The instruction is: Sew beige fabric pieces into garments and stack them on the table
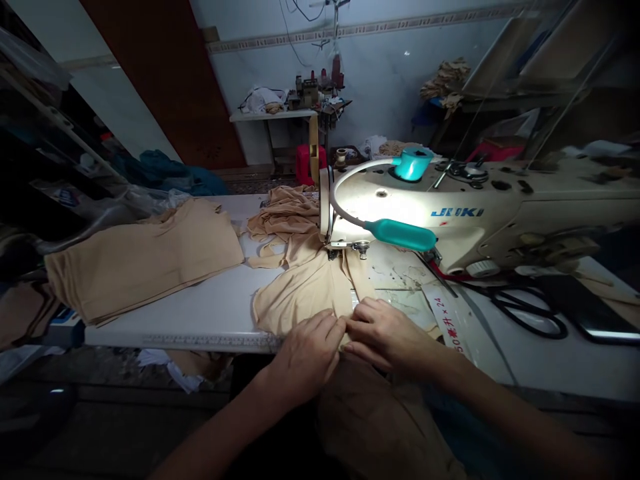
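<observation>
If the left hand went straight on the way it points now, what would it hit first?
Past the tan cloth it already touches, the left hand would most likely meet the right hand, close ahead; any gap between them is hard to judge from this view.

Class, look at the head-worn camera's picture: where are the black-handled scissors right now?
In the head view, the black-handled scissors lie toward the right on the white tabletop, beside the flat black rectangular object, right of the person's right hand.
</observation>
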Demonstrator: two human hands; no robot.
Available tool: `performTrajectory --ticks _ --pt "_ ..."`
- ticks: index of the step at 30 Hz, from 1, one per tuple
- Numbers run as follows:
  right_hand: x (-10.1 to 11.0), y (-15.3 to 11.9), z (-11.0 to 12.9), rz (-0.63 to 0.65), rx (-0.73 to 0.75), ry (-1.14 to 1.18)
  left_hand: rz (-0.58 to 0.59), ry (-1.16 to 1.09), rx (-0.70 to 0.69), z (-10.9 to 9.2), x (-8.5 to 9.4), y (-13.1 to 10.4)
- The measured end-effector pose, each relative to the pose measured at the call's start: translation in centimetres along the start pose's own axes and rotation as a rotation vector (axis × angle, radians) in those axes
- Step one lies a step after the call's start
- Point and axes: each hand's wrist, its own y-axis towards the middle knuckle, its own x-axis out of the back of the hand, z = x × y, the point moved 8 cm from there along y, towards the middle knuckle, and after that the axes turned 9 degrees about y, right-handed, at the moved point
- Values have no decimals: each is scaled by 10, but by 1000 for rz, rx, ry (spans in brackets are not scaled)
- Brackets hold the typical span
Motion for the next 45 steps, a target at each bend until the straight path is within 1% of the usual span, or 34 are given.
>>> performTrajectory --ticks 4,7,10,11,13,14,16,18,20,22,24,25,26,27,28,29,31,33,34,35,36,38,40,42,43,45 --pt "-10 -8 18 145 -17 61 65 -21 11 9 -4 -13" --pt "-15 -14 32 238 -108 153 79 -4 -3 16 -4 -20" --pt "-28 -13 48 374 -175 285 94 57 -25 18 -7 -19" --pt "-31 -10 52 395 -172 303 98 70 -36 18 -8 -18" --pt "-31 2 52 362 -159 277 104 74 -50 20 -10 -16" --pt "-27 9 46 310 -164 231 105 73 -54 22 -10 -15" --pt "-13 25 26 178 -186 81 96 83 -70 24 -9 -14" --pt "5 37 -3 71 -242 -116 83 122 -98 24 -9 -13" --pt "24 40 -38 0 -358 -285 79 164 -117 23 -11 -13" --pt "43 34 -74 -64 -522 -403 70 176 -116 23 -13 -14" --pt "61 20 -103 -123 -684 -485 31 171 -101 24 -14 -16" --pt "68 13 -111 -141 -744 -514 8 171 -94 25 -14 -16" --pt "74 6 -115 -163 -778 -535 -15 176 -88 25 -13 -17" --pt "78 2 -114 -195 -783 -549 -32 186 -83 25 -13 -17" --pt "80 0 -108 -236 -754 -549 -45 197 -79 25 -12 -17" --pt "78 2 -99 -275 -677 -524 -49 207 -76 24 -11 -17" --pt "67 11 -72 -318 -435 -403 -48 216 -64 19 -9 -16" --pt "49 20 -48 -259 -201 -266 -46 185 -58 12 -4 -16" --pt "41 22 -42 -226 -139 -234 -53 151 -65 7 -1 -17" --pt "36 22 -41 -211 -122 -232 -66 104 -77 2 2 -19" --pt "34 21 -42 -223 -138 -243 -83 52 -86 -1 6 -22" --pt "37 14 -47 -313 -187 -221 -141 -25 -56 0 14 -28" --pt "36 8 -43 -379 -187 -79 -219 -23 67 13 23 -35" --pt "25 9 -28 -365 -130 77 -261 30 215 32 28 -39" --pt "17 11 -17 -335 -95 111 -252 56 270 40 28 -39" --pt "-2 19 6 -277 -38 93 -180 95 332 50 21 -35"
